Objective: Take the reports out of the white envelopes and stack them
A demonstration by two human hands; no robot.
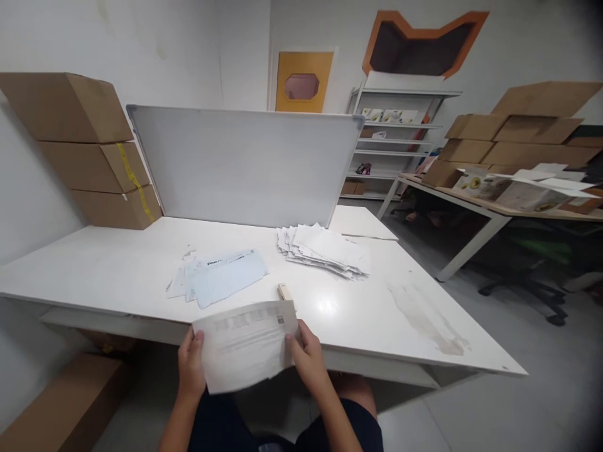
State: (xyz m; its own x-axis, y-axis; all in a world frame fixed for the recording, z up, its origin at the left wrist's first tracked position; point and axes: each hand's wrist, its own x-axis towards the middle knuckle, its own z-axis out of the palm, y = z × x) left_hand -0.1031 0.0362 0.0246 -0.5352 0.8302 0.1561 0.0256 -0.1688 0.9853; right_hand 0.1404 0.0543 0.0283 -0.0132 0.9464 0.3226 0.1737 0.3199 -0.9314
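Note:
A printed sheet of paper [245, 348] is held up in front of the table's near edge, its print too blurred to read. My left hand [191, 364] grips its left side, thumb on top. At the right side, my right hand [307, 355] pinches the same sheet. Just beyond the paper lies a small beige object [284, 292], perhaps a stapler, partly covered by the sheet. Pale blue printed envelopes or forms [230, 276] lie fanned on the table to the left. Farther right sits a messy pile of white papers [325, 251].
The white table [358, 320] has a stained patch [428, 317] at right. A whiteboard [245, 166] stands along its back, beside stacked cardboard boxes [103, 157]. Another box [66, 402] is on the floor at left. Shelves [396, 125] and a second table with boxes [518, 138] stand behind.

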